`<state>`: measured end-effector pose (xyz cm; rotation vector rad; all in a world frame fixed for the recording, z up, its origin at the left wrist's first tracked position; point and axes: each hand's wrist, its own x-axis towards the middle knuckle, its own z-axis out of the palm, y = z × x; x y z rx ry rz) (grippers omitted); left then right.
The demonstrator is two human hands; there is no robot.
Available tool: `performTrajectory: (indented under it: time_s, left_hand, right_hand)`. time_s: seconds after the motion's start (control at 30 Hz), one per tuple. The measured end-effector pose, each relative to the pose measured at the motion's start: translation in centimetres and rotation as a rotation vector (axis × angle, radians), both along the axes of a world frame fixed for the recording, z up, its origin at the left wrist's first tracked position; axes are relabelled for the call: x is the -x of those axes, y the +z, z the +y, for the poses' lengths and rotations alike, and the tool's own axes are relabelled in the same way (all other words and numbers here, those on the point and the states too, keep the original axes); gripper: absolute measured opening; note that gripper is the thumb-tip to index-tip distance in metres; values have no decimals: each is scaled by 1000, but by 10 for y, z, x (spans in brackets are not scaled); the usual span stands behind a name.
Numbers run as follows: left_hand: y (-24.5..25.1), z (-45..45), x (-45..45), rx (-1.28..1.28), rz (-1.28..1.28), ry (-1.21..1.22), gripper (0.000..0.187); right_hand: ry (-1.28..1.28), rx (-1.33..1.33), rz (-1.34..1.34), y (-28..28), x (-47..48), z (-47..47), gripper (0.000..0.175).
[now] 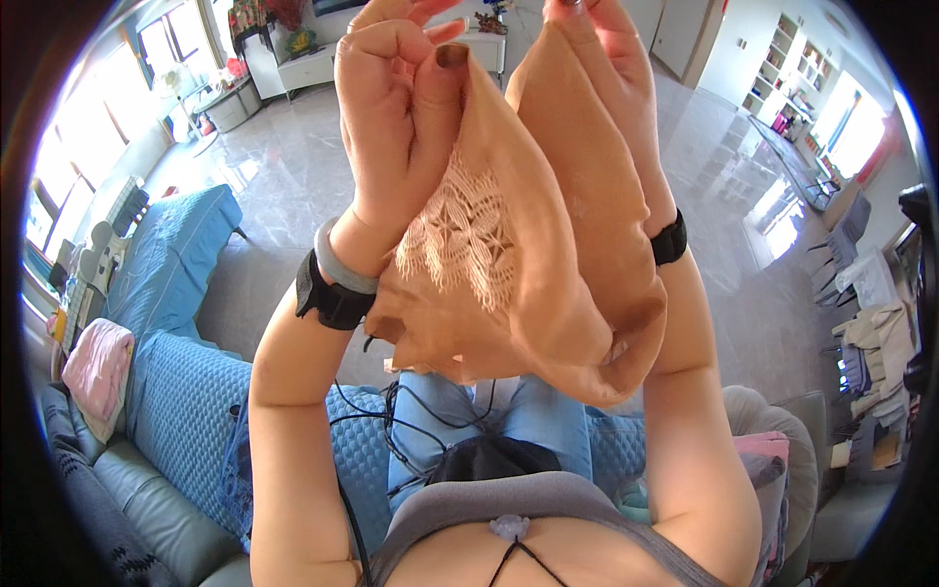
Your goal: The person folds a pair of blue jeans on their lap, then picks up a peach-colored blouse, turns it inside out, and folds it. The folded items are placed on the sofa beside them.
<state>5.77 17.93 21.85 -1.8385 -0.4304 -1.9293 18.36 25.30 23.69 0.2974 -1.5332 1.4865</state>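
An orange-tan cloth garment with a cream lace and fringe trim hangs raised in front of me, above my lap. My left hand pinches its upper left corner between thumb and fingers. Its upper right corner is gripped by my right hand, whose fingertips are partly cut off by the top edge of the view. Between the two hands the cloth dips into a fold, and its lower part bunches and curls to the right. What kind of garment it is, I cannot tell.
Black cables lie across my lap and the blue quilted sofa cover. A folded pink towel rests at the far left. Folded fabrics and a cushion are at my right. Beyond, a white cabinet stands on the grey tiled floor.
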Motion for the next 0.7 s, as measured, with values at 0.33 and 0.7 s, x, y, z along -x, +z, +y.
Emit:
performTrajectory:
  time_s: [0.33, 0.7]
  left_hand:
    - [-10, -2, -6, 117, 104, 54, 14]
    - [6, 2, 52, 368, -67, 84, 8]
  right_hand:
    - [364, 69, 108, -13, 19, -21, 11]
    - [-397, -346, -60, -41, -58, 11, 52]
